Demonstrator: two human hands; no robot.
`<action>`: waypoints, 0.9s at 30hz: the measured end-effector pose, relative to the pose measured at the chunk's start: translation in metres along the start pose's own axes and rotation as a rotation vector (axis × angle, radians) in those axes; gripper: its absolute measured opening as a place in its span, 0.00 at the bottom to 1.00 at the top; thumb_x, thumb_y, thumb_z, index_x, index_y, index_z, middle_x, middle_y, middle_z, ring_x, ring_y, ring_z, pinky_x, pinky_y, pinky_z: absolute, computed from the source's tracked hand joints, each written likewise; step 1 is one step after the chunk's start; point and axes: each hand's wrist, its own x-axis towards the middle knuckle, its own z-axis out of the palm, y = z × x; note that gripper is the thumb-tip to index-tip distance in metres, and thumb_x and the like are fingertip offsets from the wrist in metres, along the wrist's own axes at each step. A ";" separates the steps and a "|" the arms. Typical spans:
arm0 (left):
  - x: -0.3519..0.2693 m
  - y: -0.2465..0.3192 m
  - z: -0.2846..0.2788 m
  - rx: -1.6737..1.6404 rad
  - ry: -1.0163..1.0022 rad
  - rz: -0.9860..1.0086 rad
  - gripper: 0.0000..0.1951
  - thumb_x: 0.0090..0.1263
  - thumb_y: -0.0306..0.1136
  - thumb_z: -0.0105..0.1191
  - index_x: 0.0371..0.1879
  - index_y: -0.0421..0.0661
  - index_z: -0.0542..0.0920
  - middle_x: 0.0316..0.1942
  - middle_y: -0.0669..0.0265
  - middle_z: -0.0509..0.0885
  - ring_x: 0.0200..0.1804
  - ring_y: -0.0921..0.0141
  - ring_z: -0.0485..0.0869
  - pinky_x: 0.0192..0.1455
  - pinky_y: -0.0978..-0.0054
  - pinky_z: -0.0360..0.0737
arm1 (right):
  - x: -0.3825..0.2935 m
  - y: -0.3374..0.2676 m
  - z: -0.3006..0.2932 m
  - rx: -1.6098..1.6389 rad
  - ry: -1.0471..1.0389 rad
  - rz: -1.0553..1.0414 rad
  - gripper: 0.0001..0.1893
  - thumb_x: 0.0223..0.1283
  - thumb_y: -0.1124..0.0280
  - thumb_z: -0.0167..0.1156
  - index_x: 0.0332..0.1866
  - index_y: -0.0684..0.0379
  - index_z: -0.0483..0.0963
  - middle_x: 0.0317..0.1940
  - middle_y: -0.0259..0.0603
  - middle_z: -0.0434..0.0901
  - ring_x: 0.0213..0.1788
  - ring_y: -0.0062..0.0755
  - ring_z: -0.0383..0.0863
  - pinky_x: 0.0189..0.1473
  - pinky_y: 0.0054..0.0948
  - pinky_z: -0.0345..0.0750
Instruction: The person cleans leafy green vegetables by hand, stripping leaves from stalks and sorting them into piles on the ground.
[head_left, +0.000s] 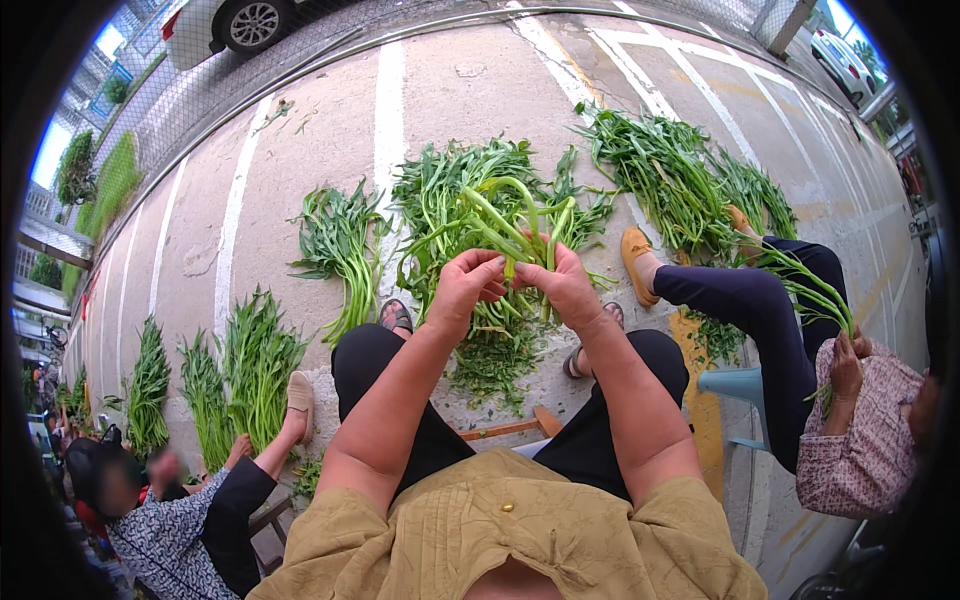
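Note:
Several long green stems of a leafy vegetable, looking like water spinach (529, 214), are held in front of my knees. My right hand (562, 289) grips the stems, their cut ends pointing down below my fingers. Thumb and fingertips of my left hand (469, 289) pinch a yellowish leaf (509, 267) beside them. Beneath my hands lies a large pile of the same greens (469, 169) on the concrete. Trimmed leaf scraps (499, 367) are strewn between my feet.
A smaller bundle (341, 247) lies left of the pile, and a bigger heap (660, 172) right of it. More bundles (259, 367) line the far left. Co-workers sit on both sides; the right one's hand (844, 367) holds stems near a blue stool (739, 390).

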 end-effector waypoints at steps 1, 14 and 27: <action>0.000 0.001 0.000 -0.050 -0.018 -0.009 0.14 0.65 0.38 0.55 0.42 0.41 0.77 0.29 0.66 0.81 0.29 0.76 0.80 0.31 0.79 0.78 | 0.000 0.000 0.000 -0.001 -0.019 -0.009 0.25 0.57 0.77 0.58 0.60 0.65 0.62 0.45 0.38 0.77 0.39 0.23 0.78 0.42 0.23 0.78; 0.000 -0.003 0.003 -0.072 0.051 -0.086 0.15 0.61 0.46 0.59 0.33 0.46 0.76 0.27 0.69 0.81 0.28 0.77 0.79 0.33 0.78 0.78 | -0.002 0.002 0.002 -0.009 0.016 -0.035 0.24 0.56 0.79 0.57 0.59 0.66 0.61 0.46 0.39 0.76 0.43 0.24 0.79 0.46 0.23 0.77; -0.003 -0.001 0.004 -0.155 -0.094 -0.145 0.20 0.62 0.50 0.56 0.41 0.45 0.77 0.33 0.72 0.79 0.36 0.78 0.78 0.40 0.74 0.76 | -0.003 0.002 0.002 -0.003 -0.020 0.069 0.20 0.57 0.79 0.57 0.55 0.63 0.64 0.40 0.38 0.78 0.35 0.24 0.81 0.36 0.22 0.79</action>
